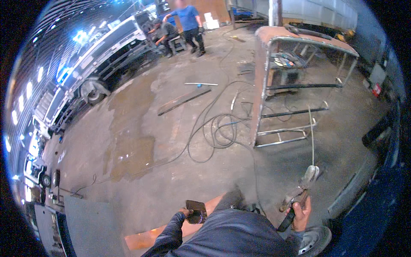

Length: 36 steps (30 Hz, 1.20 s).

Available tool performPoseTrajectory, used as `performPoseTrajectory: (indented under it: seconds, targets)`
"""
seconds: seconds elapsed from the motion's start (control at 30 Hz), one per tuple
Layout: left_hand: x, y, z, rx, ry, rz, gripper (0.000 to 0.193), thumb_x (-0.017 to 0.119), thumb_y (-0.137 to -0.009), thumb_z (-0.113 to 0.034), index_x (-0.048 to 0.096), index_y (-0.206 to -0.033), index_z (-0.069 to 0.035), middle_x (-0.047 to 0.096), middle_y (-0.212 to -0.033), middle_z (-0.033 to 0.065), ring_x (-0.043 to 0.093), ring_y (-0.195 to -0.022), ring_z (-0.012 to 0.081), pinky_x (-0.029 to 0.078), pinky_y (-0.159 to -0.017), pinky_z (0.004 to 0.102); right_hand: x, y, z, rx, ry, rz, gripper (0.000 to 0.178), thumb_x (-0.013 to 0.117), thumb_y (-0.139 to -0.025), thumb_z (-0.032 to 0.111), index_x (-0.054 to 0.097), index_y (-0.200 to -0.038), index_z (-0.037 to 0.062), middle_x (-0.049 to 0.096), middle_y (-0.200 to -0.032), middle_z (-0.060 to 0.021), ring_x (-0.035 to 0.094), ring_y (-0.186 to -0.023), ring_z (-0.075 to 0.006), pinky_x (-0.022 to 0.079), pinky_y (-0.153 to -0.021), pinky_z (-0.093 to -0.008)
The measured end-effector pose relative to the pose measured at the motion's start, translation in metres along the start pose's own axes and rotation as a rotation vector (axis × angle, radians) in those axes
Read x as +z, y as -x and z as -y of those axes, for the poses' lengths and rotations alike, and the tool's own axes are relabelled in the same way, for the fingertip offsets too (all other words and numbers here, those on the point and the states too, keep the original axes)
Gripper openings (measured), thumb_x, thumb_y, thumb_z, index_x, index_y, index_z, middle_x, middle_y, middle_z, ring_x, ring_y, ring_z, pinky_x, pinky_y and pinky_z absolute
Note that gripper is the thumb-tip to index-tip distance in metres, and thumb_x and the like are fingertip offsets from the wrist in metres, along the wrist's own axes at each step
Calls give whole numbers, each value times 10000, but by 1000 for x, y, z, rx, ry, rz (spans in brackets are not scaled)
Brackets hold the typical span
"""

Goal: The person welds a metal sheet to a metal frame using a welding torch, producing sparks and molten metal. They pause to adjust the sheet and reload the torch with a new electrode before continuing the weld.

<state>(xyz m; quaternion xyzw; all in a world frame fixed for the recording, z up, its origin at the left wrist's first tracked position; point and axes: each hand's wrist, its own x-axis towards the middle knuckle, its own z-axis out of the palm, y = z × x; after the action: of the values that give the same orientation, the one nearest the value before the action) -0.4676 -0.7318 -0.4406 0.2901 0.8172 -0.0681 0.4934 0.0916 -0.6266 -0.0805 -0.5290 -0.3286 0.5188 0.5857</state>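
In my right hand (301, 214), the fingers are closed round the black handle of a welding electrode holder (295, 199). A long, thin welding rod (311, 137) sticks up from its jaws, pointing toward the metal frame. My left hand (186, 212), at the lower middle, grips the edge of a small dark rectangular plate (197, 212) that looks like a welding glass. Below this plate a copper-coloured flat strip (143, 240) lies on the floor, partly hidden by my left arm and body.
A tall metal frame (259, 94) stands at the right. Cables (209, 141) loop across the floor near loose metal bars (184, 103). A wheel (314, 240) lies by my right arm. Two people (186, 19) are far back, beside a truck (92, 60).
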Motion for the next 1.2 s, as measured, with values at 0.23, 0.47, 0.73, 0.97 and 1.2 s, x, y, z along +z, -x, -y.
performPoseTrajectory:
  seconds: [0.23,0.47,0.73,0.97,1.2]
  targets:
    - [-12,-41,20,26,-49,-220,659,714,-750,-551,676,-1073,22,682,-1081,242,649,-1070,348,519,-900,427,-1,2,-5,-118,-18,67,614,755,-807,340,471,-1265,45,616,-825,-81,589,-603,-172,497,-522,-305]
    - [-43,-68,19,140,-290,-236,640,613,-818,-588,691,-1106,-22,655,-1141,251,614,-1124,368,485,-967,401,72,-27,-19,-174,140,83,677,778,-776,399,472,-1260,38,619,-810,-74,596,-598,-167,503,-524,-302]
    - [-95,-130,74,321,6,-63,596,673,-809,-508,670,-1147,-18,679,-1099,237,656,-1045,321,497,-953,428,211,-96,-12,-267,206,50,575,748,-828,316,478,-1264,55,618,-863,-53,582,-596,-142,501,-527,-287]
    - [-166,-138,53,-127,109,86,516,712,-800,-437,690,-1027,26,700,-1006,223,716,-719,285,586,-712,427,271,-122,2,-329,378,-2,660,734,-820,405,459,-1285,26,594,-886,-46,565,-646,-134,456,-546,-270]
    - [-262,-213,-23,-8,36,1,609,798,-727,-381,639,-1148,29,715,-979,188,700,-896,298,554,-847,395,290,-151,18,-327,375,30,662,725,-818,365,455,-1299,-1,607,-942,-63,581,-704,-149,474,-598,-278]
